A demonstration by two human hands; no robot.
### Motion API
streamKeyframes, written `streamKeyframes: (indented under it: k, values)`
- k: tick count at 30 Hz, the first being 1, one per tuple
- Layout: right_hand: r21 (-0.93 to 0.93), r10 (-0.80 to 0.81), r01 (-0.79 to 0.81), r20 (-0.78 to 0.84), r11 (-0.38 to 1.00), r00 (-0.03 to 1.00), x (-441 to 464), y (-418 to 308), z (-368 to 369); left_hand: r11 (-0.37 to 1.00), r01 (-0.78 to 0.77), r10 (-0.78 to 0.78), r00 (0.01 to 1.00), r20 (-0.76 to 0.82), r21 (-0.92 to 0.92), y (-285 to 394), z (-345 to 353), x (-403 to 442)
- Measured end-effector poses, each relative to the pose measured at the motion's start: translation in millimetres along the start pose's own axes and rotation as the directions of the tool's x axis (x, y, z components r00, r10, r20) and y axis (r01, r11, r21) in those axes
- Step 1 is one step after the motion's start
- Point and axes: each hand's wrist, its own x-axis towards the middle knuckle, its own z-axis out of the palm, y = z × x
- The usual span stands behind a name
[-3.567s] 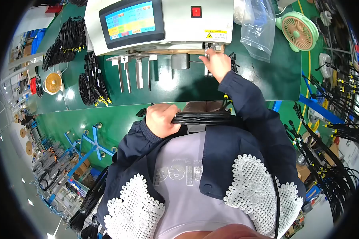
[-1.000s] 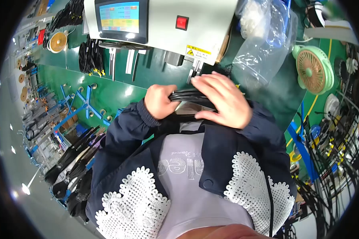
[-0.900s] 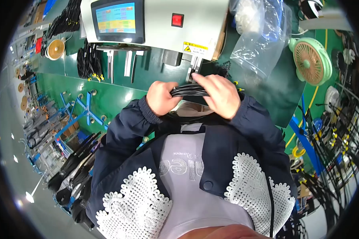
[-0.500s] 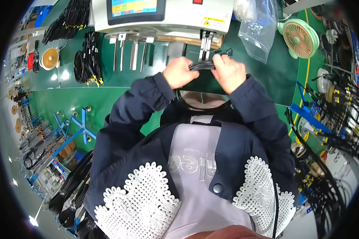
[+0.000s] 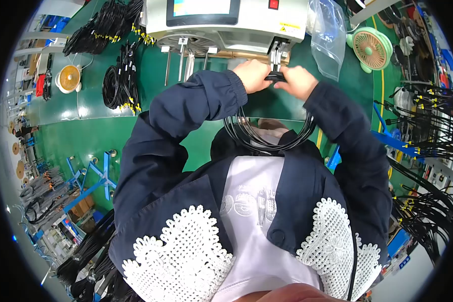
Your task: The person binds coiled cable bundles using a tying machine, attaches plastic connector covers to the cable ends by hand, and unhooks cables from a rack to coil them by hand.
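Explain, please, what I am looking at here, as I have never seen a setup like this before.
There is no robot: a camera worn on a person's head looks forward and down, so their own chest and sleeves fill the lower part.

The bare left hand and right hand together hold a black cable coil, whose loop hangs toward the body. Just beyond it is a metal fixture at the front of a pale machine with a screen and a red switch. I cannot tell whether coil and fixture touch.

On the green table lie cable bundles to the left and a clear plastic bag to the right.
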Motion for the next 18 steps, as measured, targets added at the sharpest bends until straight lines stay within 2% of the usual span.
streamKeyframes:
  k: [1,2,5,6,9,10,12,13,14,16,17,18]
  values:
    - [-0.319,-0.135,0.058,-0.227,0.946,0.965,-7,-1,18,1.0,-0.004,0.004,0.999,0.034,-0.005,-3,1,1]
    - [-0.528,-0.264,0.065,-0.312,0.847,0.913,-11,-7,25,1.0,-0.007,0.008,0.997,0.073,-0.012,-4,1,1]
    - [-0.598,-0.259,0.013,-0.327,0.802,0.909,-11,-17,31,0.994,0.038,-0.021,0.988,0.155,-0.107,0,-9,-1]
    - [-0.508,-0.208,0.029,-0.299,0.861,0.931,-7,-16,29,0.991,0.073,-0.051,0.983,0.178,-0.116,4,-12,-3]
    - [-0.28,-0.171,0.111,-0.197,0.953,0.965,-1,-12,13,0.993,-0.083,0.085,0.996,-0.017,0.08,0,-5,-6]
    - [-0.157,-0.14,0.111,-0.189,0.981,0.972,4,-12,8,0.991,-0.076,0.079,0.997,-0.024,0.108,3,-7,-5]
    - [0.198,0.068,-0.093,0.129,0.976,0.989,-2,-24,-24,0.985,-0.061,0.069,0.997,-0.046,0.16,10,-13,-4]
    - [0.338,0.122,-0.227,0.305,0.913,0.944,-4,-30,-39,0.992,-0.056,0.06,0.998,-0.029,0.115,8,-13,-1]
    - [0.367,0.127,-0.265,0.359,0.892,0.925,-3,-26,-40,0.996,-0.05,0.051,0.999,-0.01,0.068,5,-11,1]
    - [0.557,0.003,-0.202,0.337,0.805,0.942,-3,-11,-28,0.994,-0.076,0.08,0.995,0.061,-0.072,-1,-15,6]
    - [0.642,-0.06,-0.168,0.318,0.748,0.946,-3,-4,-25,0.981,0.055,-0.017,0.979,0.205,-0.185,-1,-21,9]
    - [0.65,-0.092,-0.164,0.341,0.742,0.936,-2,-2,-26,0.939,0.202,-0.095,0.929,0.357,-0.277,7,-36,11]
